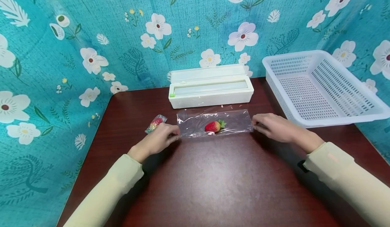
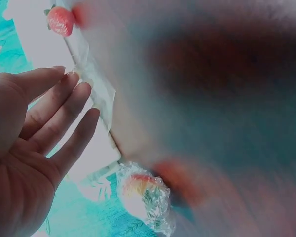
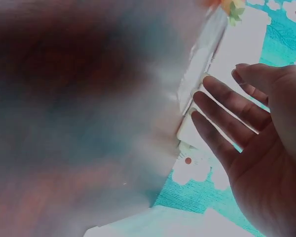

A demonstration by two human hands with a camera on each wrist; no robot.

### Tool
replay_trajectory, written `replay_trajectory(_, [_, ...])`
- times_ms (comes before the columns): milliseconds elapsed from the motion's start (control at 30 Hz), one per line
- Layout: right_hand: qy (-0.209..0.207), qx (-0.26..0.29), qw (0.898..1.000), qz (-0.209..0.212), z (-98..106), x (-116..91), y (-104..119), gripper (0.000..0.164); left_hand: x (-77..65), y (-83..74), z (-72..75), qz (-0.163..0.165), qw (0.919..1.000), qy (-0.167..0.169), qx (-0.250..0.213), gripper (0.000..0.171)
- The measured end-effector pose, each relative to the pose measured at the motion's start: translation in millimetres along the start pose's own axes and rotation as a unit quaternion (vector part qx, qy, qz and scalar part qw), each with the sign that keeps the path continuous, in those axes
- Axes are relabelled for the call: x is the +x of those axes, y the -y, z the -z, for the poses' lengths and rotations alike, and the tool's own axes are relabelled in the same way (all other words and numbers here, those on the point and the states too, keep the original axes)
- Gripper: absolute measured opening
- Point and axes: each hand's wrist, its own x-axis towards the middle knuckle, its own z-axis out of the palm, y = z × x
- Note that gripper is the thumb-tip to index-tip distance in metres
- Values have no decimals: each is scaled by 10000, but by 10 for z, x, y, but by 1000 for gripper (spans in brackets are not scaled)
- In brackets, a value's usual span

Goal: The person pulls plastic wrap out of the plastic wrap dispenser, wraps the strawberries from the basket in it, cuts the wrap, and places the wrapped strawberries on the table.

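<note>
A sheet of clear cling film (image 1: 192, 120) lies on the dark table with a red strawberry (image 1: 212, 127) on it, its green leaves toward the right. At the film's left end, my left hand (image 1: 156, 139) pinches the edge between thumb and fingertips. My right hand (image 1: 275, 127) pinches the opposite end in the same way. Beside the left hand sits a second strawberry (image 1: 156, 122) wrapped in film, partly covered by that hand in the head view. The left wrist view shows this wrapped strawberry (image 2: 144, 193) whole, its film crumpled.
Behind the film stands a white cling film dispenser box (image 1: 210, 99), its see-through lid raised and a green piece at its left end. A white slotted plastic basket (image 1: 294, 113) occupies the table's right rear. Teal flowered cloth (image 1: 182, 27) hangs along the back and sides.
</note>
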Motion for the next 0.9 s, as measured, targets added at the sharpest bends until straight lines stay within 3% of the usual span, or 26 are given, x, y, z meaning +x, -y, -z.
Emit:
replay_trajectory(233, [225, 193, 9982, -523, 61, 146, -18, 13, 61, 71, 29, 78, 9997, -230, -26, 6])
replay_trajectory(533, [321, 170, 9962, -788, 50, 254, -70, 8, 93, 164, 50, 527, 9975, -362, 290, 8])
replay_trajectory(733, [490, 147, 9932, -1048, -20, 307, -109, 8, 162, 213, 31, 722, 9962, -224, 433, 7])
replay_trajectory(900, [637, 27, 9904, -1227, -79, 340, -120, 8, 226, 272, -22, 699, 9965, -14, 452, 5])
